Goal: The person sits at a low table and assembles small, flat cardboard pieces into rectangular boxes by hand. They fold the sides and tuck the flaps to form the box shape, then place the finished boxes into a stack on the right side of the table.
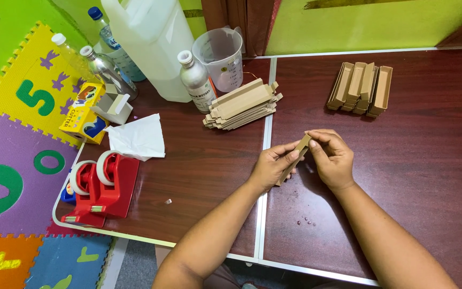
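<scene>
Both my hands hold one narrow brown cardboard strip (301,145) above the dark red table (204,171). My left hand (271,165) grips its lower part from the left. My right hand (331,155) pinches its upper end from the right. Behind my hands lies a stack of flat brown cardboard blanks (241,105). At the back right stands a row of folded brown cardboard trays (360,89), leaning against each other.
Two red tape dispensers (102,184) sit at the front left, a white tissue (137,138) and a yellow box (84,111) behind them. Bottles (195,80), a large white jug (153,43) and a clear measuring cup (221,56) stand at the back. Coloured foam mats (17,176) cover the floor at left.
</scene>
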